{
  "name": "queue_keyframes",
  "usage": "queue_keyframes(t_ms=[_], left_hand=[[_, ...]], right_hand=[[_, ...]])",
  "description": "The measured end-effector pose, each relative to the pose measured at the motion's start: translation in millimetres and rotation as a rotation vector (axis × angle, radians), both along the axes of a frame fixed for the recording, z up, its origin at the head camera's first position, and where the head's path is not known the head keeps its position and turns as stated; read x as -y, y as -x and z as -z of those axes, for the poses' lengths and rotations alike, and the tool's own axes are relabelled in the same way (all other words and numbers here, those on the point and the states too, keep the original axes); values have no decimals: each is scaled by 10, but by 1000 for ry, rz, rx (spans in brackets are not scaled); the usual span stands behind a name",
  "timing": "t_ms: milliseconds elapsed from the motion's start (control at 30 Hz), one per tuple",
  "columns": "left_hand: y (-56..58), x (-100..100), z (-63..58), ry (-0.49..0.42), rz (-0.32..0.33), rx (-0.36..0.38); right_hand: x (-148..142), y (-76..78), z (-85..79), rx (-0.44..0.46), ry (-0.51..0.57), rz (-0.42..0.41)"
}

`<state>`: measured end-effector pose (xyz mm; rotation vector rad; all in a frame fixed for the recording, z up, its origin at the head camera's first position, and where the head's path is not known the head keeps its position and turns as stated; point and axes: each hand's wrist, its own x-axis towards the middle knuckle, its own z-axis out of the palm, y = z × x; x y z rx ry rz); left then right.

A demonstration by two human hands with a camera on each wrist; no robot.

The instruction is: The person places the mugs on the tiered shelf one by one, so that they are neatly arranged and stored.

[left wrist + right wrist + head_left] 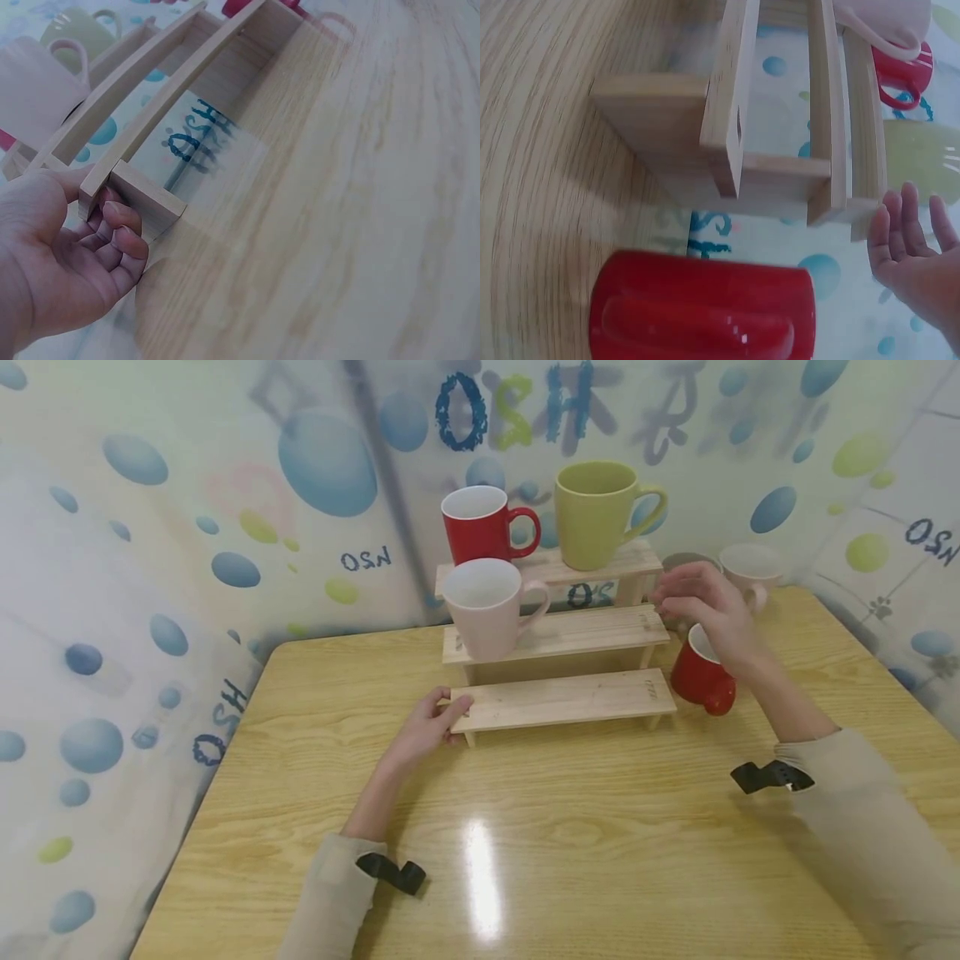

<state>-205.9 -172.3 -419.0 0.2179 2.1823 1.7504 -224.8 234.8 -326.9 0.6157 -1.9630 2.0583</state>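
"On the wood-grain table: one three-tier wooden rack, pink mug on its middle tier. Hands?"

"Left hand — pinching the lowest tier's left end. Right hand — fingers loosely bent, holding nothing, by the rack's right end; contact unclear. Advisable: slow, level pressure, lest the mug tip."

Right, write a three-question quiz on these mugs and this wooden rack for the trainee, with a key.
1. Which mug stands on the rack's middle shelf?
2. True or false: the left hand holds a mug.
3. Where does the yellow-green mug stand? A. On the table. B. On the top shelf. C. Inside another mug.

Key:
1. The pink mug.
2. False; it grips the left end of the bottom shelf.
3. B.
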Motion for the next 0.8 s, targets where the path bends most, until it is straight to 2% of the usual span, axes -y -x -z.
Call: queue_keyframes(t_ms=[300,633,800], left_hand=[[-1,2,-10,13,0,-1],[20,8,9,-4,8,1],[20,8,11,-5,1,6]], right_hand=[[-407,-30,7,45,-35,79],[-847,-50,84,56,55,147],[-1047,-36,156,94,74,199]])
